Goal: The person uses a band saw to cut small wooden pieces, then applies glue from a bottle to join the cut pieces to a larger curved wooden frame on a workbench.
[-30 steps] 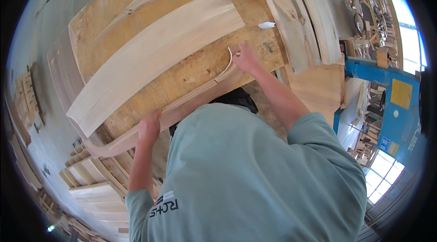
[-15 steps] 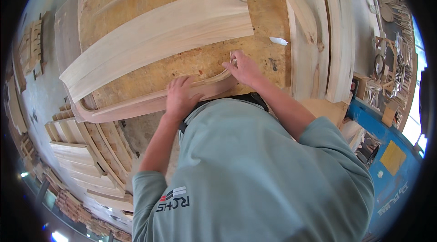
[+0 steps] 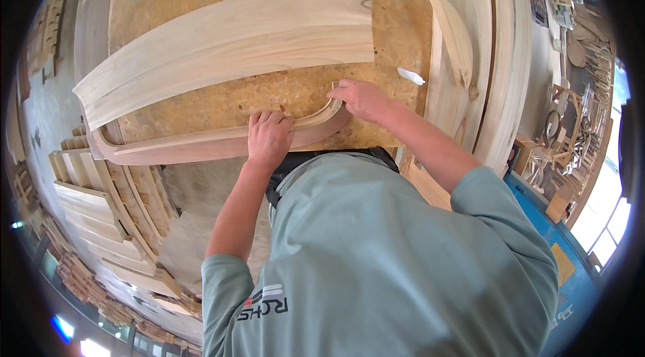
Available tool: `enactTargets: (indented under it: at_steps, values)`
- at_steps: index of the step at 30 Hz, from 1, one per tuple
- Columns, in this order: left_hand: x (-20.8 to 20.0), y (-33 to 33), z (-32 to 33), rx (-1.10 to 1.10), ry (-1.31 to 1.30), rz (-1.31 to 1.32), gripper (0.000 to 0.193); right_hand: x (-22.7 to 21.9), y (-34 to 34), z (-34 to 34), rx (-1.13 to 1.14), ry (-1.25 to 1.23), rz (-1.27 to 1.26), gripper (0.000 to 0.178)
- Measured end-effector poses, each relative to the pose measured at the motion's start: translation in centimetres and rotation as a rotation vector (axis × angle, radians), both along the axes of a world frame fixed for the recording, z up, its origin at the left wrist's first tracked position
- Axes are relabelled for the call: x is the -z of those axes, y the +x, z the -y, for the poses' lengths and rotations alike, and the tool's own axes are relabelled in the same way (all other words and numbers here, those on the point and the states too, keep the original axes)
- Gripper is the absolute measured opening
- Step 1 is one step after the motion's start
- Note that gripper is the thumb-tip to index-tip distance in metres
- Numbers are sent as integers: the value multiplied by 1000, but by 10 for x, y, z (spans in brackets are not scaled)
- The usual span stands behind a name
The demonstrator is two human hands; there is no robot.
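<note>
Pinkish wood forms the smooth rail (image 3: 191,151), curving away at both ends along the near edge of the scuffed, yellowish worktop (image 3: 222,103). We see a thin pale strip (image 3: 208,137) lining it, the left hand's (image 3: 268,141) fingers grasping both mid-length, the right hand's (image 3: 361,100) clasping the bend.

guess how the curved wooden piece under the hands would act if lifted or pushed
The curved wooden piece is probably stiff, since it looks like solid wood. Lifted by one end, it would likely dip or twist, being long with both ends bent round. It seems unlikely to roll far, as those bent ends should stop it.
</note>
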State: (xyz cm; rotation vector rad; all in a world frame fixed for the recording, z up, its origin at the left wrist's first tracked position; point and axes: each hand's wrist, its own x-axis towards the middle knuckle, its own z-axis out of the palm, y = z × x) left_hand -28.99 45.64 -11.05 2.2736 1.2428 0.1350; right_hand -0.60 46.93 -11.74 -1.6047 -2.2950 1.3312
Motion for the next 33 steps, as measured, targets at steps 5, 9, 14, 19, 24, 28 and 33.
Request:
enactTargets:
  at_steps: [5,9,14,19,24,28,33]
  values:
    - [1,-1,-1,10,28,5,21,4,1,-6,-61,30,4,38]
    - [2,-2,0,-1,21,23,21,8,1,-7,-84,58,-4,30]
    - [1,-3,-1,16,6,14,21,10,-1,-5,-61,56,28,28]
    - [3,-3,0,19,21,6,21,12,-2,-5,-62,56,32,25]
    - [5,-4,0,28,33,13,21,17,-1,-7,-106,37,35,24]
    - [5,-4,0,29,50,14,20,15,0,-11,-125,33,0,24]
    - [7,-4,1,34,65,-9,18,15,0,-13,-165,35,23,27]
